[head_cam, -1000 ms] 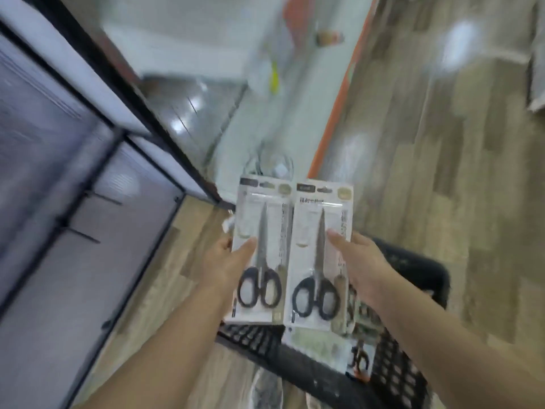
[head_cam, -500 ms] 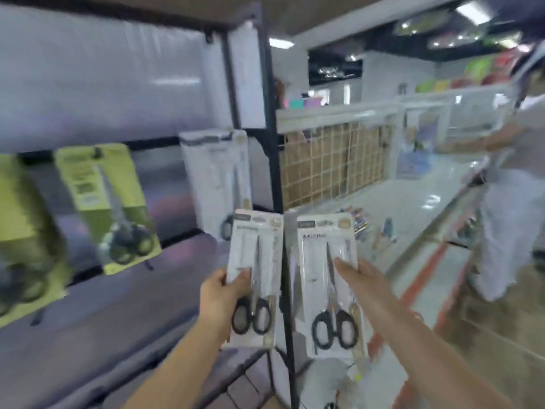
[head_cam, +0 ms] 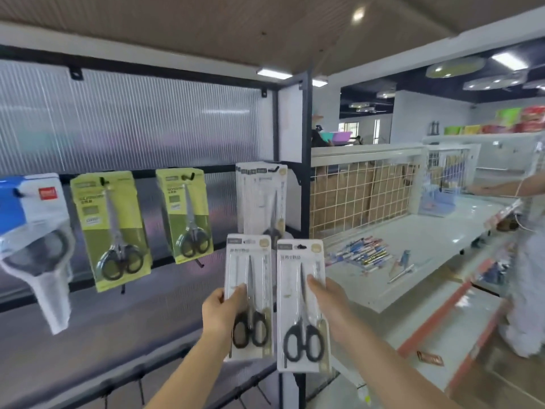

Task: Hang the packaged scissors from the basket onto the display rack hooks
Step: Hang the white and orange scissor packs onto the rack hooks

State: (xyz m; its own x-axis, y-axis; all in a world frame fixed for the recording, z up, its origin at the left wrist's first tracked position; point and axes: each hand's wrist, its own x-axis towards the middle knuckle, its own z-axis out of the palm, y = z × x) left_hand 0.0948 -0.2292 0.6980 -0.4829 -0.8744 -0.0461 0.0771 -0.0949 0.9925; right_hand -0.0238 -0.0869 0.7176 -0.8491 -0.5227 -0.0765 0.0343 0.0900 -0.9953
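— Holding one pack in each hand: left hand [head_cam: 221, 309] grips the left pack [head_cam: 248, 296], right hand [head_cam: 331, 302] pinches the right pack [head_cam: 301, 305], both upright, hang-holes on top, ready for the hook.

— Where to?

— White stack [head_cam: 262, 202] just above them (same card). Its hook looks full; the post [head_cam: 306, 172] crowds its right, with open room below.

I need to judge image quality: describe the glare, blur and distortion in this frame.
Head view: ceiling light reflects as streaks on the ribbed back panel; wide-angle bending curves the rack post; the blue package at the left edge smears; both held scissor packs read fairly sharp.
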